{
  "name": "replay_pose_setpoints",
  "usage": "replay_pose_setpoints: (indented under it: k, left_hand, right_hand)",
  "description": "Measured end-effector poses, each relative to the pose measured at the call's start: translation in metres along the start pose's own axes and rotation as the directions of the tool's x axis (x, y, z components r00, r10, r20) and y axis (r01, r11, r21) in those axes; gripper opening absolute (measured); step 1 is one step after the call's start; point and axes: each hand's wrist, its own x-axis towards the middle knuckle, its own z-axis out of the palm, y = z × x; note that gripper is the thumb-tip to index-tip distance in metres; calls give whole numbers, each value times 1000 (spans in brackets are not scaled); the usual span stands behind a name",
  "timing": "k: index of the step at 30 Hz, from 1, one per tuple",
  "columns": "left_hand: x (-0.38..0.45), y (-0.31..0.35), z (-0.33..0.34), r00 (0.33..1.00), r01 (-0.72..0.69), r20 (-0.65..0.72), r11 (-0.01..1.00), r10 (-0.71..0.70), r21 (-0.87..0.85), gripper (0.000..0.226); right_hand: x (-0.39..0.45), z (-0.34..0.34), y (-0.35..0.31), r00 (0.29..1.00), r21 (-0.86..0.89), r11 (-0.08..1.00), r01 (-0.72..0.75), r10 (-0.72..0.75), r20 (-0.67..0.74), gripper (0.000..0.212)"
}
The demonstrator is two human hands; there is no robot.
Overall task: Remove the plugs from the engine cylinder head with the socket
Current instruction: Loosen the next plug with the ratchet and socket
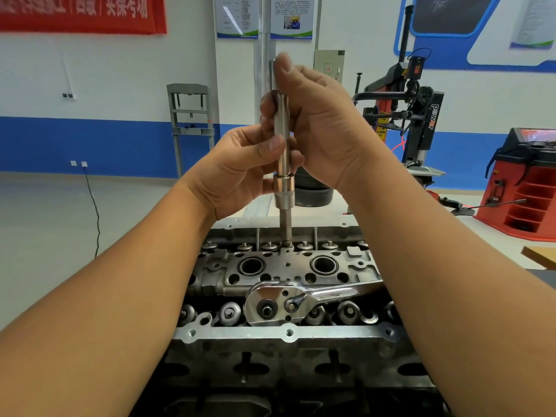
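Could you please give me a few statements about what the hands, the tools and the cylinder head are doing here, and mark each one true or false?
1. Both hands grip the upright socket tool. True: the left hand holds it lower down, the right hand higher up.
2. The ratchet is in the right hand. False: it lies loose on the cylinder head.
3. The tool's lower tip meets the head near its far edge. True.
4. The two large round holes in the head are covered with caps. False: both stand open.
5. The tool lies flat on the head. False: it stands nearly vertical.
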Motion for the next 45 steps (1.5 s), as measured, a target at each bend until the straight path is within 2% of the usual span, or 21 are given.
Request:
replay_pose_setpoints:
  k: [4, 8, 11, 14, 22, 27, 32, 36, 40, 45]
  left_hand:
    - [-2, 1, -1, 997, 43, 70, 999, -40, -32, 43]
    - [0, -2, 1, 1000, 19, 24, 1000, -19, -1, 39]
    - [2, -2, 0, 1000, 9, 2, 1000, -9, 23, 40]
    - [2, -2, 0, 1000, 10, 7, 1000, -10, 30, 38]
    - [-5, 3, -1, 981, 84, 181, 994, -70, -68, 38]
    - [-4, 2, -1, 992, 43, 118, 999, -45, 17, 35]
    - [-3, 4, 1, 996, 60, 56, 994, -65, 90, 39]
    - [-8, 5, -1, 975, 158, 131, 975, -179, 156, 38]
    - [-11, 8, -6, 945, 227, 190, 951, -268, 211, 40]
    - [-10, 9, -4, 948, 236, 159, 943, -276, 234, 41]
  right_hand:
    - [0, -1, -1, 998, 50, 998, -47, 45, 33, 30]
    - [-1, -2, 1, 998, 75, 995, -61, 60, 24, 35]
    - [0, -2, 2, 999, 3, 999, -32, 32, -2, 25]
    - [0, -1, 2, 1000, 6, 1000, -19, 19, -10, 21]
    - [-3, 1, -2, 996, 111, 993, -36, 27, 81, 28]
    - [-3, 0, -2, 993, 92, 992, -88, 79, 89, 42]
    - [-2, 0, -3, 999, -7, 999, -40, 40, 17, 40]
    - [-1, 0, 0, 1000, 38, 999, 25, -25, -6, 27]
    - [1, -1, 1, 1000, 88, 996, -27, 29, -13, 35]
    - [0, 1, 2, 995, 177, 979, -99, 102, -8, 42]
